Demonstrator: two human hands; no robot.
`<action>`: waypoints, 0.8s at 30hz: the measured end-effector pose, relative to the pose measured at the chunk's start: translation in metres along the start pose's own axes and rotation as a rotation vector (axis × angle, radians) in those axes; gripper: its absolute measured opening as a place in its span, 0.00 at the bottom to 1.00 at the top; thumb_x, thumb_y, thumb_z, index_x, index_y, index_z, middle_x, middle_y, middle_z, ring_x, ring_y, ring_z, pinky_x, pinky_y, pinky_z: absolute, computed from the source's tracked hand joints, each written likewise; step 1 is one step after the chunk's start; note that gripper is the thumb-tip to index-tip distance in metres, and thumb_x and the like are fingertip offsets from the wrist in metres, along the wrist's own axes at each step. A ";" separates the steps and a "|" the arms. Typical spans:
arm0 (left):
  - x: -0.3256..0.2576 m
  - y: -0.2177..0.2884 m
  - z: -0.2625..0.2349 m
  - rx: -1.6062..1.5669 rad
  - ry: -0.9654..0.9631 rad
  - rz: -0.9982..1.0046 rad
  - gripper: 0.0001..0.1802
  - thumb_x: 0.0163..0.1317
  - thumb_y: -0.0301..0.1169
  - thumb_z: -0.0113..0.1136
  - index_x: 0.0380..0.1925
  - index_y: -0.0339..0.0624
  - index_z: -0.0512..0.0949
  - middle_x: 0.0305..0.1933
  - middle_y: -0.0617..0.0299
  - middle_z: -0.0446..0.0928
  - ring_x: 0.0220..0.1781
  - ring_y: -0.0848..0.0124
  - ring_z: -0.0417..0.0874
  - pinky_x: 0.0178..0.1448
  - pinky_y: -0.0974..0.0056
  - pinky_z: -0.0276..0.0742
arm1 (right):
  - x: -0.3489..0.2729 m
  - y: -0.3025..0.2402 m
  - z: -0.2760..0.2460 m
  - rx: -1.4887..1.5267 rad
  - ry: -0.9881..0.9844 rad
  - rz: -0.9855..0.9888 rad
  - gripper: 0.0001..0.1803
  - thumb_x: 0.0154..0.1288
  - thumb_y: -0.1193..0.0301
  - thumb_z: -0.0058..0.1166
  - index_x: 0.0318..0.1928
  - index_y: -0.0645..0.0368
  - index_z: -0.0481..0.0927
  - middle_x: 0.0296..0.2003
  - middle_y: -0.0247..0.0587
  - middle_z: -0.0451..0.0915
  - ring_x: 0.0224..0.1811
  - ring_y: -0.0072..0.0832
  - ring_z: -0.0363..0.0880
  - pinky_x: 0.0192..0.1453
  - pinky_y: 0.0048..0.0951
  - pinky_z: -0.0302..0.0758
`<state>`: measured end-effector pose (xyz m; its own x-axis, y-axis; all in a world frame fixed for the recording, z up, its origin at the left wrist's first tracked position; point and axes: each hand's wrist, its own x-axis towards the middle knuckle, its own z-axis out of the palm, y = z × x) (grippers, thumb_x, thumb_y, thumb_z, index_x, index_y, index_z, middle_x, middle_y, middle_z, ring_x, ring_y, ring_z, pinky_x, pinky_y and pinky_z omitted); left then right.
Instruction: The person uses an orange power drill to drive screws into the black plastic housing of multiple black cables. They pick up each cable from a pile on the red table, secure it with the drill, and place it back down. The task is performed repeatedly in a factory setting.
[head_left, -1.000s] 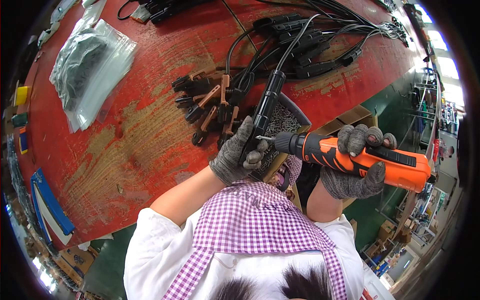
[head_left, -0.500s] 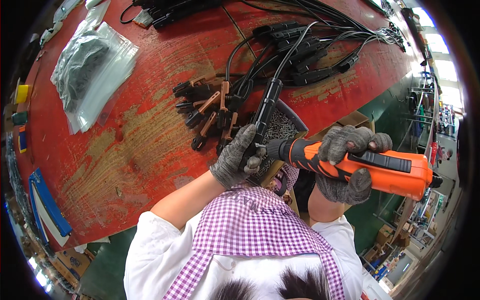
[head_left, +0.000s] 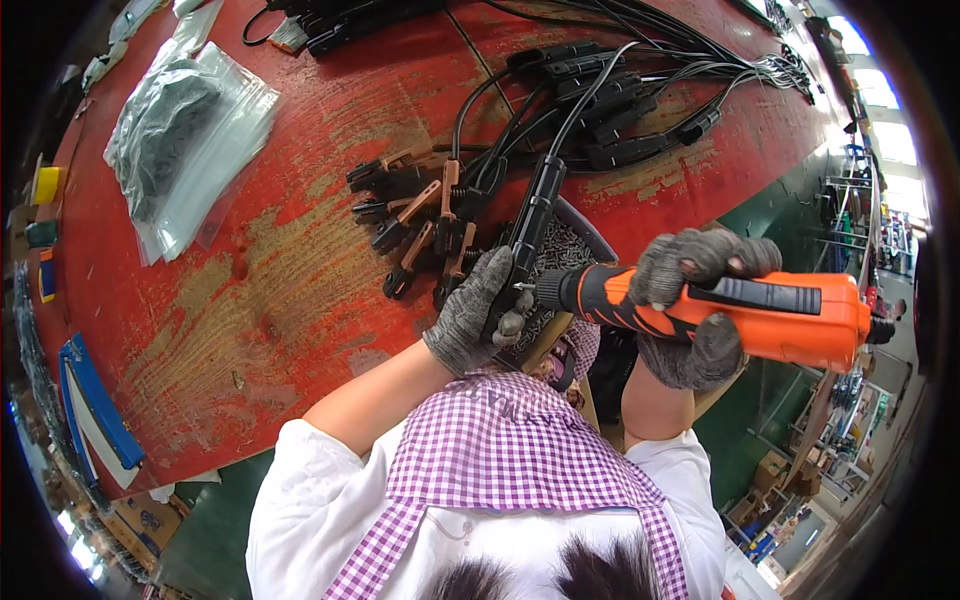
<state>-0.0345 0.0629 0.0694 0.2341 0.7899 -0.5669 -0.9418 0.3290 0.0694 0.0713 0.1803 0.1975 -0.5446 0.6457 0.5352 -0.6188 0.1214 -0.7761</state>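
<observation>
A grey knitted glove covers my left hand (head_left: 472, 312), which is closed around the lower end of a black tubular cable handle (head_left: 537, 215). A cable runs from the handle's far end. My right hand (head_left: 700, 300), also gloved, grips an orange and black electric screwdriver (head_left: 760, 315), held nearly level. Its bit points left and meets the side of the handle beside my left fingers; whether a screw sits there is too small to tell. Beneath lies a tray of small screws (head_left: 562, 250), partly hidden by the handle and the screwdriver.
Several black clamps with copper-coloured jaws (head_left: 420, 205) lie left of the handle. Black handles with cables (head_left: 600, 110) spread across the far side of the red table (head_left: 290, 330). Clear plastic bags (head_left: 190, 150) lie at the far left, a blue-edged object (head_left: 100, 410) at the near left edge.
The screwdriver's rear end and my right hand have risen slightly in the view, while the bit stays at the handle. My left hand and the handle are almost still.
</observation>
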 end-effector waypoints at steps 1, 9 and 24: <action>0.002 -0.001 -0.001 0.016 0.007 0.008 0.13 0.63 0.47 0.45 0.40 0.55 0.65 0.21 0.65 0.72 0.11 0.79 0.67 0.10 0.79 0.58 | 0.005 0.002 -0.001 -0.009 -0.055 0.016 0.22 0.48 0.71 0.58 0.42 0.59 0.64 0.35 0.47 0.75 0.25 0.28 0.75 0.27 0.29 0.73; 0.001 0.002 0.001 0.047 0.015 0.030 0.13 0.63 0.46 0.46 0.42 0.54 0.65 0.22 0.64 0.70 0.12 0.78 0.67 0.11 0.76 0.58 | 0.010 0.011 0.005 -0.019 -0.142 0.026 0.20 0.50 0.71 0.58 0.41 0.58 0.63 0.31 0.46 0.75 0.24 0.28 0.74 0.27 0.28 0.73; -0.001 -0.003 -0.010 0.142 -0.040 0.071 0.15 0.63 0.46 0.46 0.43 0.51 0.67 0.25 0.68 0.71 0.13 0.82 0.64 0.13 0.78 0.56 | 0.005 0.011 0.018 -0.058 -0.213 0.101 0.19 0.53 0.72 0.59 0.39 0.55 0.62 0.25 0.45 0.73 0.24 0.28 0.74 0.25 0.27 0.73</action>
<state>-0.0342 0.0564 0.0617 0.1800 0.8329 -0.5234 -0.9134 0.3391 0.2254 0.0516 0.1716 0.1982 -0.7128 0.4840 0.5076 -0.5251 0.1115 -0.8437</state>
